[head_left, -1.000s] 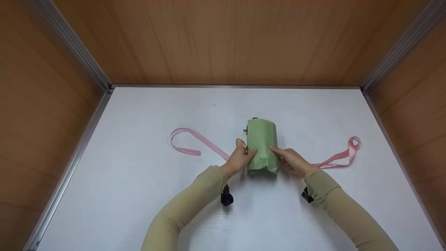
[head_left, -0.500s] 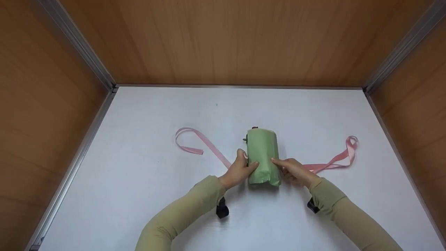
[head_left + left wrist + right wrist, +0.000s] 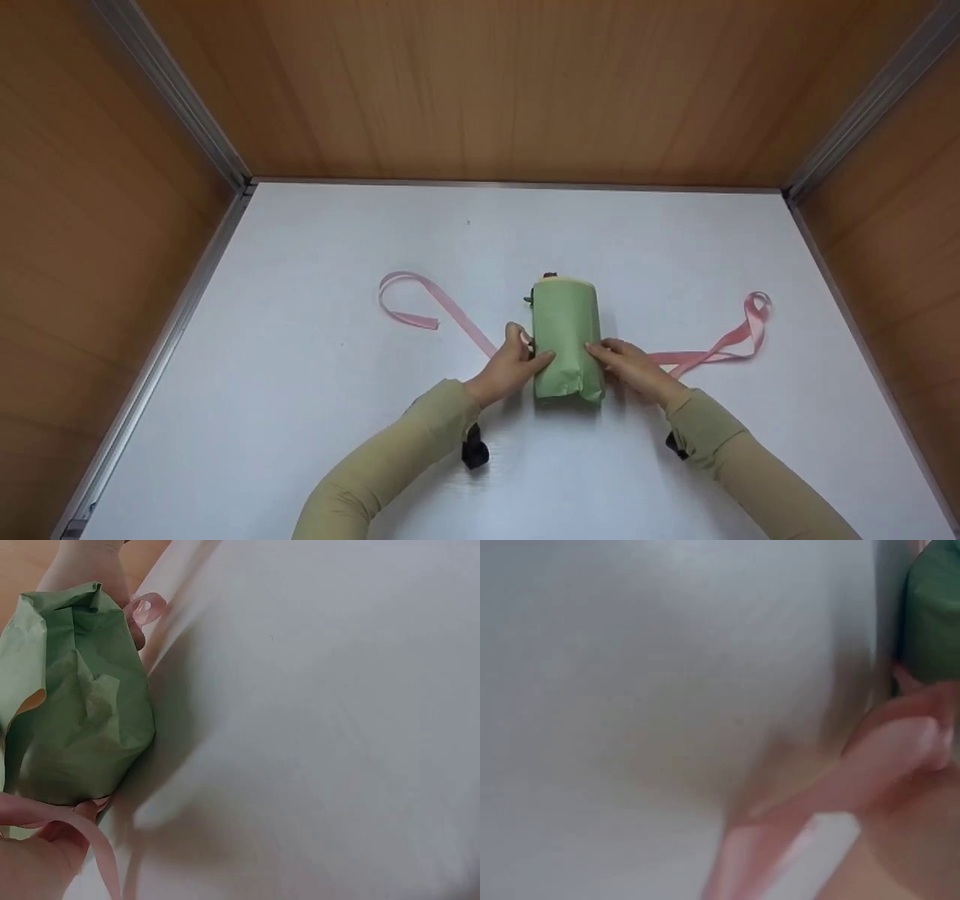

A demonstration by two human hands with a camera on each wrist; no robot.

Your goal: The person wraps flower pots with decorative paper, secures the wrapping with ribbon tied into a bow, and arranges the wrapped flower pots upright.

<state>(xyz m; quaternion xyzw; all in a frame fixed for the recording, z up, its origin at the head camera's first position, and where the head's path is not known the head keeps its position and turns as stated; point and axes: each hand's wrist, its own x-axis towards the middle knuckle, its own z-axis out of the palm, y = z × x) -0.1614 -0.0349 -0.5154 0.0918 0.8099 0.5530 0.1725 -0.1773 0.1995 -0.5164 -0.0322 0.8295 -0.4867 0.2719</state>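
In the head view a bundle rolled in green paper (image 3: 566, 330) lies at the table's middle. A dark red bit (image 3: 550, 274) and a small green leaf (image 3: 528, 299) peek out at its far end. My left hand (image 3: 510, 367) grips its lower left side, thumb on the front. My right hand (image 3: 634, 370) holds the lower right side, its other fingers partly hidden. A pink ribbon (image 3: 457, 311) stretches out on both sides, its middle hidden behind the bundle and hands. In the left wrist view the paper's near end gapes in folds, and ribbon (image 3: 75, 817) crosses my left fingers.
The white table (image 3: 360, 240) is bounded by wooden panels (image 3: 487, 90) at the back and both sides, with metal rails along the edges. The ribbon's right part ends in a twisted loop (image 3: 757, 315). Black camera mounts (image 3: 475, 448) hang beneath both wrists.
Both hands have drawn the green bundle a little toward me, mostly in the first half second. My right fingers have shifted slightly on its side. The ribbon's outer ends stay nearly in place.
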